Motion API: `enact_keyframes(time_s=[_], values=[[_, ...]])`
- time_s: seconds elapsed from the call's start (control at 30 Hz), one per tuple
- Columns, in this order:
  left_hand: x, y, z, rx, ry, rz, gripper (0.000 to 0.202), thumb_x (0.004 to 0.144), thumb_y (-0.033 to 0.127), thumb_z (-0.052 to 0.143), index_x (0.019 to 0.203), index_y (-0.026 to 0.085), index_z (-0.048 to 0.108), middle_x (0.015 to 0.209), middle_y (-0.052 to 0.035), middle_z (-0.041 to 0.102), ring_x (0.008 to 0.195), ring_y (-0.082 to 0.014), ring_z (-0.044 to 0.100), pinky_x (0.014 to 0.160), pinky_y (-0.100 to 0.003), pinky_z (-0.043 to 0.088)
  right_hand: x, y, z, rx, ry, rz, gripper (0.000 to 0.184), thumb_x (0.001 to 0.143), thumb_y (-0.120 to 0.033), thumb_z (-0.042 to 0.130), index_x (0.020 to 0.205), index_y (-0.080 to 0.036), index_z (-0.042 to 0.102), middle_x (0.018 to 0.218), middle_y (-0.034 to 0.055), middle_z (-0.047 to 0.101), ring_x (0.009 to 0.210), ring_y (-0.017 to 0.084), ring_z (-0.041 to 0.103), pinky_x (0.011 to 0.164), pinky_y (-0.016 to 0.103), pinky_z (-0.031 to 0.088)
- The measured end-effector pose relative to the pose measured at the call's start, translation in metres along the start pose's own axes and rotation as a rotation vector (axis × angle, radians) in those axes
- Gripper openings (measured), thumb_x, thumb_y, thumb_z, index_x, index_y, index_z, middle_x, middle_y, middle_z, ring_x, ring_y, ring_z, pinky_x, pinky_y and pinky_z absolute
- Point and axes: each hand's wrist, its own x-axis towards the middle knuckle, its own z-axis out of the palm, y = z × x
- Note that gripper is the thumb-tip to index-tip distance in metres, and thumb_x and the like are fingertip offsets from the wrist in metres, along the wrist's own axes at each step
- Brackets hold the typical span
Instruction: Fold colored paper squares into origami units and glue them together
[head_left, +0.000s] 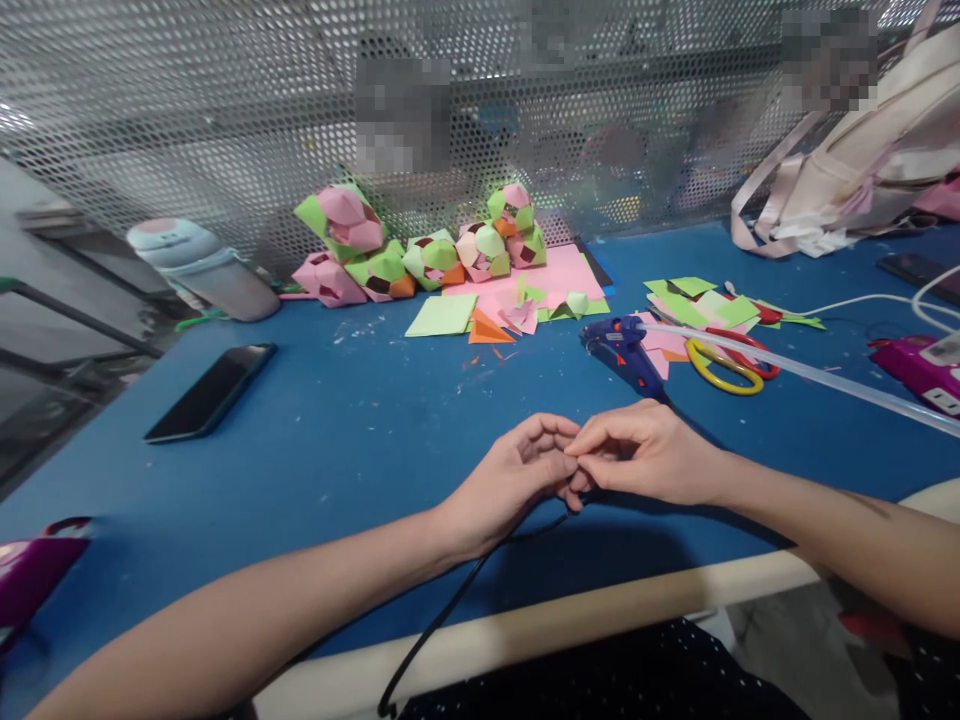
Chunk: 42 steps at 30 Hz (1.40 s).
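Note:
My left hand (525,465) and my right hand (645,455) meet above the near part of the blue table (337,470), fingertips pressed together. Whatever they pinch, if anything, is too small or hidden to make out. A thin black cable (442,615) runs below my hands and over the table's near edge. Just beyond them lies a dark blue glue gun (626,350) with a long clear glue stick (825,375) sticking out of its back. Beside it, scissors with yellow and red handles (724,378) rest by paper scraps.
Folded paper balls (435,262) stand in a row, some stacked, against the perforated metal panel (247,120). Green paper sheets (441,315) lie before them. A phone (214,392) and a bottle (202,268) are at left; a purple power strip (919,370) and a pale bag (862,150) at right.

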Motion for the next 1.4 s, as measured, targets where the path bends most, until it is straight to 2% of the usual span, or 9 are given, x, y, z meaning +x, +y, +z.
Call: enact_keyframes(time_s=[0.13,0.3,0.4,0.53,0.7,0.9,1.03,1.2,1.4], values=[[-0.001,-0.004,-0.001,0.047,0.001,-0.03,0.024,0.079,0.015,0.065,0.1,0.015,0.052,0.085,-0.0032,0.06,0.071,-0.0123,0.061,0.066,-0.028,0.052,-0.002,0.002,0.001,-0.084,-0.036,-0.066,0.01,0.078,-0.013,0.058,0.079,-0.015,0.068,0.071,0.0035,0.071,0.062,0.011,0.064,0.058,0.022,0.052],[-0.001,-0.007,-0.004,0.09,-0.024,-0.049,0.032,0.075,0.019,0.071,0.1,0.015,0.05,0.086,-0.0045,0.064,0.074,-0.0147,0.065,0.069,-0.028,0.051,-0.001,0.004,0.005,0.229,-0.078,0.243,0.002,0.074,-0.014,0.061,0.075,-0.014,0.063,0.064,0.0014,0.07,0.057,0.011,0.066,0.055,0.023,0.054],[0.0,-0.004,-0.005,0.077,-0.038,-0.043,0.032,0.076,0.02,0.071,0.099,0.015,0.05,0.08,-0.0035,0.064,0.072,-0.0149,0.065,0.07,-0.03,0.051,0.001,0.002,0.004,0.375,-0.083,0.323,0.006,0.076,-0.018,0.061,0.079,-0.013,0.062,0.064,0.0025,0.07,0.058,0.013,0.068,0.06,0.027,0.056],[0.003,-0.002,-0.006,0.041,-0.013,0.002,0.027,0.078,0.016,0.067,0.101,0.014,0.052,0.084,-0.003,0.063,0.071,-0.0115,0.063,0.07,-0.027,0.049,0.001,0.001,0.001,0.208,-0.043,0.218,0.013,0.076,-0.021,0.063,0.085,-0.012,0.065,0.071,0.0048,0.071,0.064,0.013,0.067,0.06,0.024,0.054],[0.004,-0.007,-0.01,0.069,-0.003,-0.015,0.029,0.075,0.014,0.07,0.099,0.014,0.054,0.093,-0.0042,0.063,0.083,-0.0125,0.062,0.076,-0.026,0.049,-0.002,0.006,0.007,-0.125,0.057,0.004,0.005,0.07,-0.012,0.062,0.072,-0.014,0.066,0.064,0.0009,0.067,0.056,0.009,0.059,0.052,0.02,0.046],[0.004,-0.005,-0.007,0.079,-0.049,-0.023,0.026,0.08,0.022,0.067,0.098,0.014,0.05,0.079,-0.0049,0.067,0.072,-0.0156,0.066,0.069,-0.03,0.051,0.005,0.006,0.006,0.377,-0.026,0.322,0.008,0.077,-0.021,0.062,0.075,-0.014,0.059,0.057,-0.0007,0.065,0.05,0.01,0.063,0.052,0.023,0.053],[0.006,-0.003,-0.006,0.035,-0.016,0.013,0.025,0.081,0.021,0.066,0.098,0.015,0.049,0.079,-0.0037,0.067,0.068,-0.0144,0.066,0.065,-0.028,0.051,0.009,0.01,0.0,0.6,-0.061,0.362,0.016,0.08,-0.027,0.064,0.083,-0.012,0.061,0.06,0.0017,0.068,0.056,0.012,0.067,0.058,0.026,0.056],[0.007,-0.004,-0.007,0.019,0.032,0.054,0.021,0.084,0.017,0.063,0.1,0.015,0.05,0.078,-0.0029,0.065,0.069,-0.0122,0.065,0.066,-0.026,0.05,0.01,0.016,0.0,0.605,-0.02,0.338,0.017,0.075,-0.024,0.071,0.081,-0.011,0.062,0.065,0.004,0.07,0.062,0.014,0.068,0.066,0.031,0.057],[0.007,0.001,-0.01,0.005,0.058,0.104,0.029,0.084,0.02,0.06,0.113,0.017,0.054,0.086,-0.0055,0.066,0.073,-0.0172,0.066,0.064,-0.032,0.053,0.011,0.005,-0.01,0.504,0.022,0.321,0.016,0.078,-0.027,0.068,0.081,-0.013,0.062,0.063,0.0002,0.065,0.057,0.01,0.064,0.059,0.026,0.054]])
